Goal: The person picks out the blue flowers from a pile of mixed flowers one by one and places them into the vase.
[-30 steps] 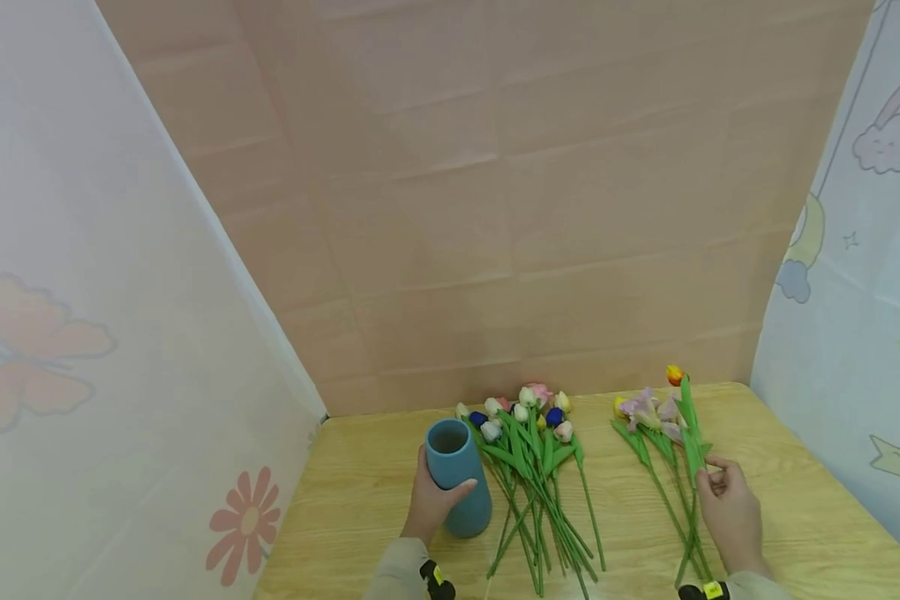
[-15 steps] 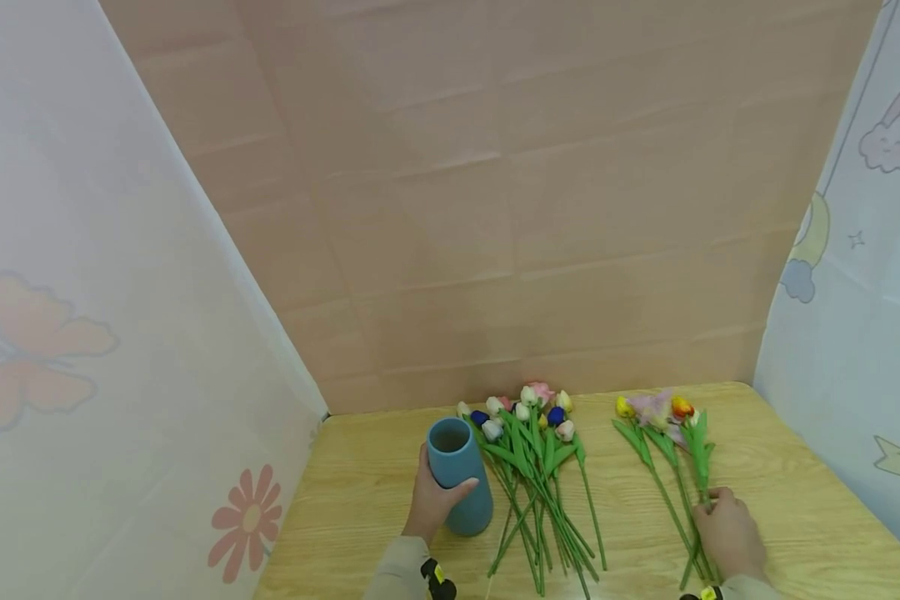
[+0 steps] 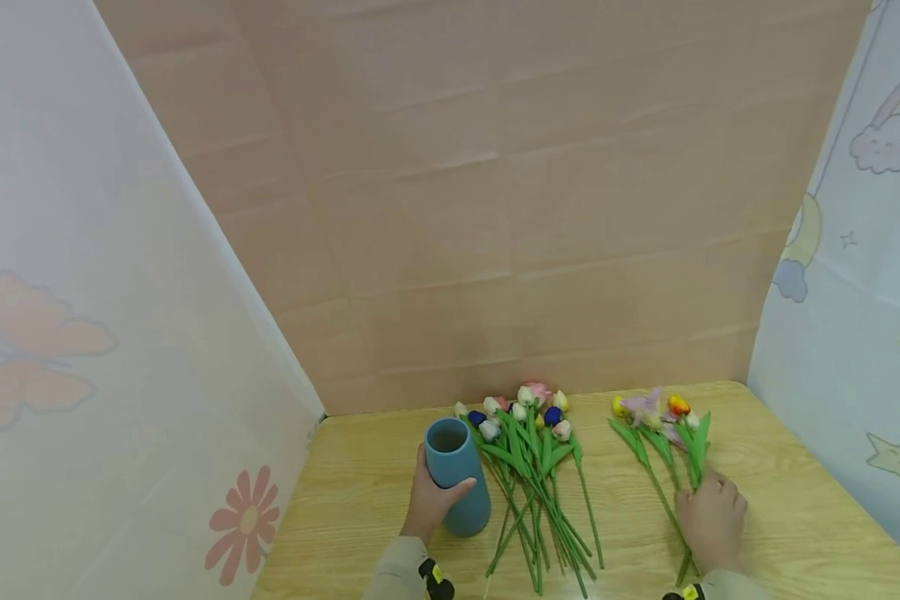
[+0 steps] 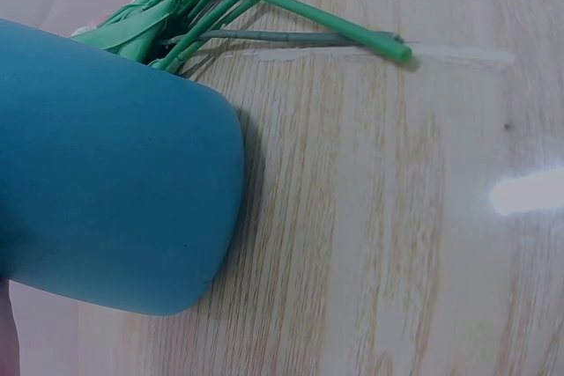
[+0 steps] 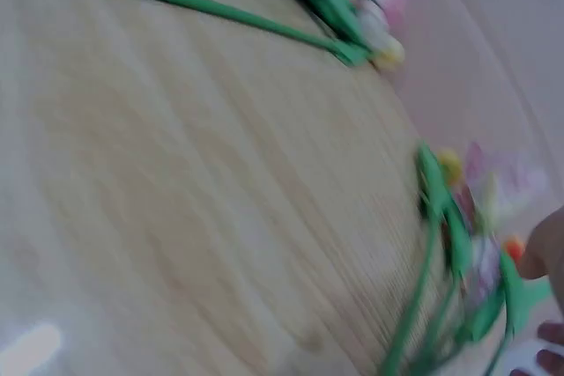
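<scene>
A blue vase (image 3: pixel 461 479) stands upright on the table, and my left hand (image 3: pixel 429 504) grips its left side with the thumb across the front. In the left wrist view the vase (image 4: pixel 123 173) fills the left side. My right hand (image 3: pixel 712 521) lies low over the stems of a small group of artificial flowers at the right. An orange tulip (image 3: pixel 678 405), a yellow tulip (image 3: pixel 619 406) and a lilac flower (image 3: pixel 645 408) head this group. In the right wrist view, the right hand (image 5: pixel 548 261) has thumb and fingers apart beside the green leaves (image 5: pixel 507 292).
A larger pile of tulips, with white, blue and pink heads and crossing green stems (image 3: pixel 547 500), lies right of the vase. The wooden table (image 3: pixel 345 500) meets a brown cloth backdrop (image 3: pixel 457 250), with printed cloths at both sides.
My right hand has lowered the orange tulip onto the small group, then shifted left over the stems, whose lower ends have moved left too. The left hand and vase stay put.
</scene>
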{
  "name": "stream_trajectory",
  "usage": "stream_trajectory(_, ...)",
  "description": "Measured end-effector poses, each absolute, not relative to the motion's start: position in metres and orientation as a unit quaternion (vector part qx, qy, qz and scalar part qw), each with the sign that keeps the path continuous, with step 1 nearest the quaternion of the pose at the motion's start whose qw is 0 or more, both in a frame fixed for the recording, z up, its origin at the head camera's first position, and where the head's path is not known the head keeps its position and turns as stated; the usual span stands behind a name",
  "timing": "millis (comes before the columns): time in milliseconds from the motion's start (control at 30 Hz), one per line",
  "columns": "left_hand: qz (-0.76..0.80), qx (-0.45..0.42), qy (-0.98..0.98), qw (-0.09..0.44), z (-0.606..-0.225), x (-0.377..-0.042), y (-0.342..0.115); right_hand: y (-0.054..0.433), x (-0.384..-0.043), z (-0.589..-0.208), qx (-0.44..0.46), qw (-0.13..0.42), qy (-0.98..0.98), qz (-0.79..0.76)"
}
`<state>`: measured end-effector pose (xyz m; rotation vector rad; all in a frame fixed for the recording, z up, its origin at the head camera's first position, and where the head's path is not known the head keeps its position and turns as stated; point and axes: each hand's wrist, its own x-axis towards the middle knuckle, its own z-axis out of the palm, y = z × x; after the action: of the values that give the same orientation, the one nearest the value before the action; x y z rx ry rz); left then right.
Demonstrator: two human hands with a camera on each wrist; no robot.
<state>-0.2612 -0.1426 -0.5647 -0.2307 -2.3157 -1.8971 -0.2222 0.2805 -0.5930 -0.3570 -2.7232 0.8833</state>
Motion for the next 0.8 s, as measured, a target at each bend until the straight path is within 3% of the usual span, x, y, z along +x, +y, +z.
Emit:
stream_trajectory(100,-0.63,-0.073,-0.77,0.072,-0.563,-0.261,-0.143,0.25,-0.225,-0.593,-0.066,0.231,-0.926,0.291)
stream_trajectory(200,-0.631,-0.073,-0.769,0.071,-0.56,-0.26,-0.142,0.218,-0.227,-0.593,-0.017,0.288,-0.91,0.297)
stream_trajectory(367,-0.634,-0.071,-0.767,0.067,-0.558,-0.261,-0.141,0.171,-0.23,-0.591,0.053,0.312,-0.897,0.308)
stream_trajectory(467,-0.634,-0.069,-0.767,0.066,-0.558,-0.261,-0.141,0.149,-0.234,-0.591,0.07,0.273,-0.903,0.326)
stream_trajectory(667,-0.628,-0.072,-0.771,0.071,-0.563,-0.261,-0.142,0.124,-0.251,-0.599,0.05,0.116,-0.925,0.359)
stream_trajectory(800,-0.626,-0.07,-0.774,0.071,-0.564,-0.26,-0.142,0.12,-0.259,-0.604,0.033,0.075,-0.936,0.342)
